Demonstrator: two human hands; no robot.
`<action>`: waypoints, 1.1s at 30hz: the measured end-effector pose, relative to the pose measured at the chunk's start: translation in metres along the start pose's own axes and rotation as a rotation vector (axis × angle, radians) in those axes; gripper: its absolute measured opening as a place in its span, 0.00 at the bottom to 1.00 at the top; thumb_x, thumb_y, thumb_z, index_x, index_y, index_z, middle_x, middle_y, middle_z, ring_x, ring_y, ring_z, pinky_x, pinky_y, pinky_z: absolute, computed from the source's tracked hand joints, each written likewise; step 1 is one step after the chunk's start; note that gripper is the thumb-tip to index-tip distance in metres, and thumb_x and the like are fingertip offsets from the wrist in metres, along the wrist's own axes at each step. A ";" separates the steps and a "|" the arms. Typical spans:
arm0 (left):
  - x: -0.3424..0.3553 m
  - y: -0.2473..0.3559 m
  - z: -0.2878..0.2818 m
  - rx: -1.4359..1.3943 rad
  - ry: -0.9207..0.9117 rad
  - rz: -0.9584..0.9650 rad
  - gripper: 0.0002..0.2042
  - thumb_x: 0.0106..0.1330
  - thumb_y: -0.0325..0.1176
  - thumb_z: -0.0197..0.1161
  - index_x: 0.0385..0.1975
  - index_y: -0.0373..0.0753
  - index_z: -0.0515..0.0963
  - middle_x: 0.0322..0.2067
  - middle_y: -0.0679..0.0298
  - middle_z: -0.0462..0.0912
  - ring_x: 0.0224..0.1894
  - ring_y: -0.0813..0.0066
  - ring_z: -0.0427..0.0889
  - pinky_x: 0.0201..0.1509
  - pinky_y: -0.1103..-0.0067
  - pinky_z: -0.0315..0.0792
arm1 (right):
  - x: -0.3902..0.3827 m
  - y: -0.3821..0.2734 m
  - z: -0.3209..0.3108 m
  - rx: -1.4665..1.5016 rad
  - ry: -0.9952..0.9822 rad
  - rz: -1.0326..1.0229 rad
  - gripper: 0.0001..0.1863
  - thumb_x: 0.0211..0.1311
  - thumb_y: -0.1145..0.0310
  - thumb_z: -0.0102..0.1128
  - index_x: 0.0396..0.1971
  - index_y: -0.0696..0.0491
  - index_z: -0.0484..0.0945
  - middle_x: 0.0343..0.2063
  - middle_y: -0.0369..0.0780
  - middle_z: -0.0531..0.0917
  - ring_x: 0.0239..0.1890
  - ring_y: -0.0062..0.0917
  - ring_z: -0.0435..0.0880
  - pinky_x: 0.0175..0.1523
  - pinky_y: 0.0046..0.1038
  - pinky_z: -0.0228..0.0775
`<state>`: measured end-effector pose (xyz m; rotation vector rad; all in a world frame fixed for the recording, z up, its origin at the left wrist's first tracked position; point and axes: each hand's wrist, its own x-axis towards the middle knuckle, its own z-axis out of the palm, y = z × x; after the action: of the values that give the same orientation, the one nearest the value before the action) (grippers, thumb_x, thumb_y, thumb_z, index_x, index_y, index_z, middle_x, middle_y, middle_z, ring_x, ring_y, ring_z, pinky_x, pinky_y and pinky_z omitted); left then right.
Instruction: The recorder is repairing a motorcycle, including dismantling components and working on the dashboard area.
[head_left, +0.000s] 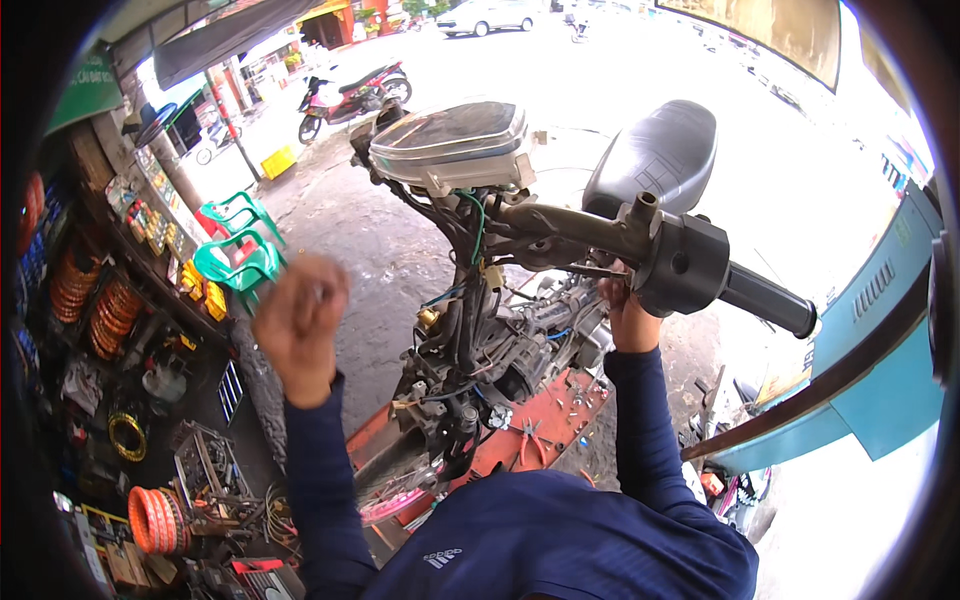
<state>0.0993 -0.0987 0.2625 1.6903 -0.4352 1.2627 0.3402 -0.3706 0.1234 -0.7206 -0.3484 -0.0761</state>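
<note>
A partly stripped motorcycle stands in front of me, its instrument cluster [450, 140] and wiring harness [470, 290] exposed. My right hand [632, 318] is raised under the black switch housing [685, 262] beside the rubber grip [765, 300]. Its fingers are bent up against the housing's inner side and partly hidden; a thin dark rod [598, 271] runs by the fingertips, and what they grip is unclear. My left hand [303, 318] is lifted away from the motorcycle on the left, smeared by motion, with its fingers seemingly curled. Nothing can be made out in it.
Red-handled pliers [530, 440] and small parts lie on a red surface [567, 425] below. A dark mirror-like oval part [655, 160] rises behind the handlebar. Green plastic chairs [240, 258], orange coils [158, 520] and tools crowd the left; a blue cabinet [850, 330] stands right.
</note>
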 end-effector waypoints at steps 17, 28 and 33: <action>-0.249 0.010 0.014 -0.201 -0.160 -0.796 0.06 0.62 0.27 0.61 0.26 0.32 0.75 0.22 0.65 0.77 0.23 0.84 0.75 0.26 0.85 0.69 | -0.164 -0.036 -0.012 -0.679 0.041 0.400 0.10 0.60 0.66 0.62 0.26 0.56 0.77 0.19 0.30 0.76 0.20 0.12 0.70 0.27 0.18 0.62; -0.260 0.038 0.024 -0.052 0.139 -0.938 0.04 0.60 0.26 0.64 0.30 0.33 0.76 0.23 0.69 0.77 0.24 0.89 0.72 0.29 0.89 0.67 | -0.074 -0.077 0.108 -0.118 -0.094 0.000 0.15 0.54 0.76 0.64 0.41 0.60 0.74 0.34 0.37 0.80 0.33 0.19 0.78 0.39 0.21 0.71; -0.250 0.046 0.039 -0.017 0.219 -0.952 0.04 0.60 0.24 0.63 0.30 0.32 0.75 0.23 0.69 0.77 0.24 0.88 0.73 0.29 0.89 0.68 | -0.065 -0.088 0.091 -0.209 -0.101 -0.147 0.18 0.45 0.78 0.71 0.37 0.59 0.75 0.34 0.39 0.82 0.35 0.21 0.81 0.41 0.23 0.73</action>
<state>-0.0142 -0.2145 0.0635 1.4224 0.4596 0.6972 0.2366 -0.3798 0.2206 -0.9072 -0.4945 -0.2182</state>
